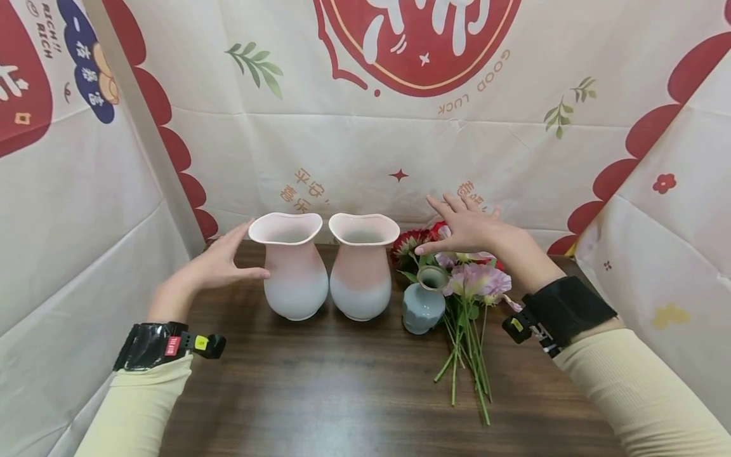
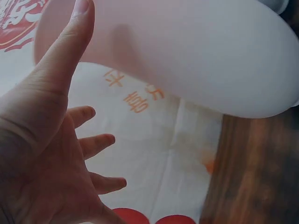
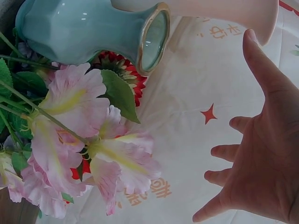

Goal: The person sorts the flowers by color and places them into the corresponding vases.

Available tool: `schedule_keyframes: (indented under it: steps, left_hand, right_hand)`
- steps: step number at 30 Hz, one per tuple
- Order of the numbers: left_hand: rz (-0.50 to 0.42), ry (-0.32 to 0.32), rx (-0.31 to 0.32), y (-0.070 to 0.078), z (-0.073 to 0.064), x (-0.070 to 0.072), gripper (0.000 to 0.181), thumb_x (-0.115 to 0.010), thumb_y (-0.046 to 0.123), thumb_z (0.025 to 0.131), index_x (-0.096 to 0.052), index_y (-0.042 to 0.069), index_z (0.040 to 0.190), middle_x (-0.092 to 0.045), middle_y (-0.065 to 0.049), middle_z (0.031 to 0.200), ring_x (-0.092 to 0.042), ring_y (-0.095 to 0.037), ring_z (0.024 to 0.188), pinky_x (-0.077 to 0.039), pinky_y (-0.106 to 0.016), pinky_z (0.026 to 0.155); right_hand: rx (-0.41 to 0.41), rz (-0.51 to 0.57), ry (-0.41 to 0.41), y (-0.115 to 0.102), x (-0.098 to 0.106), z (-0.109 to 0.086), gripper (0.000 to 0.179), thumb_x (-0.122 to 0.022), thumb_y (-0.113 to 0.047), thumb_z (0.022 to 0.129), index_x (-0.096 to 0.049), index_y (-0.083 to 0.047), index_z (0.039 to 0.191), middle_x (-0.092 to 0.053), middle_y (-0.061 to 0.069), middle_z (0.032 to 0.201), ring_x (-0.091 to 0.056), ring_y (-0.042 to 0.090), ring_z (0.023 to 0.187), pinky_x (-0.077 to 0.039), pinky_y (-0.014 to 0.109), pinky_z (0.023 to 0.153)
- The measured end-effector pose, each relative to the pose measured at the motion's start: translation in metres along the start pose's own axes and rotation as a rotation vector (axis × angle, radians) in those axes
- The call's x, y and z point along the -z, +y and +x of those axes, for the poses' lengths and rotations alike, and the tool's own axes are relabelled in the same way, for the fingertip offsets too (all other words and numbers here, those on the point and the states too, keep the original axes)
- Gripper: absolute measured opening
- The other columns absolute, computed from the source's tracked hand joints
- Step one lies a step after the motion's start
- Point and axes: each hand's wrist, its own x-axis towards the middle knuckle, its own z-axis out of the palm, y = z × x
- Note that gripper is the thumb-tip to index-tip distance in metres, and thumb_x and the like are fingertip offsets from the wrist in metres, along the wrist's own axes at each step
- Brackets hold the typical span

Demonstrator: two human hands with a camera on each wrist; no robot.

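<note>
Two pink-and-white vases with wavy rims stand side by side on the table, the left vase [image 1: 296, 279] and the right vase [image 1: 360, 279]. My left hand [image 1: 219, 263] is beside the left vase, fingers spread and thumb near its wall; whether the thumb touches cannot be told. In the left wrist view nothing lies in its palm. My right hand [image 1: 465, 225] hovers with spread fingers over the flowers [image 1: 480, 279], holding nothing. A small blue-grey vase [image 1: 423, 304] with a brown rim stands between the right vase and the flower stems.
The flowers' green stems [image 1: 471, 355] point toward the front of the dark wooden table [image 1: 320, 387]. A printed white cloth [image 1: 365, 146] hangs behind the vases. Similar cloth sides [image 1: 85, 241] rise at the left and right.
</note>
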Motion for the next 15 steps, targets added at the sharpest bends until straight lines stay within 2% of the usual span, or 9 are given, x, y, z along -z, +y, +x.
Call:
schedule_keyframes:
  steps: [3, 7, 15]
  left_hand:
    - [-0.053, -0.002, -0.026, -0.004, 0.0, -0.011, 0.108, -0.079, 0.043, 0.083, -0.012, 0.005, 0.159, -0.021, -0.023, 0.163, -0.022, -0.046, 0.149, -0.024, -0.068, 0.117]
    - [-0.13, -0.005, -0.016, -0.008, 0.001, -0.025, 0.109, -0.078, 0.043, 0.084, -0.007, 0.01, 0.16, -0.02, -0.024, 0.163, -0.025, -0.046, 0.148, -0.025, -0.067, 0.117]
    - [-0.321, 0.023, -0.017, -0.012, 0.008, -0.045, 0.109, -0.079, 0.036, 0.084, -0.002, 0.019, 0.159, -0.023, -0.023, 0.161, -0.021, -0.045, 0.15, -0.022, -0.069, 0.117]
  right_hand:
    - [-0.007, -0.009, -0.002, 0.0, 0.0, 0.0, 0.115, -0.06, -0.08, 0.078, -0.005, -0.024, 0.162, 0.0, 0.019, 0.168, 0.005, 0.049, 0.152, 0.002, 0.089, 0.101]
    - [-0.011, -0.011, -0.006, 0.002, -0.001, 0.0, 0.115, -0.06, -0.08, 0.078, -0.004, -0.023, 0.162, 0.001, 0.019, 0.168, 0.005, 0.05, 0.151, 0.002, 0.089, 0.101]
    - [-0.022, -0.01, -0.006, 0.007, 0.0, 0.0, 0.115, -0.057, -0.08, 0.079, 0.0, -0.024, 0.162, 0.001, 0.018, 0.168, 0.005, 0.05, 0.151, 0.003, 0.088, 0.101]
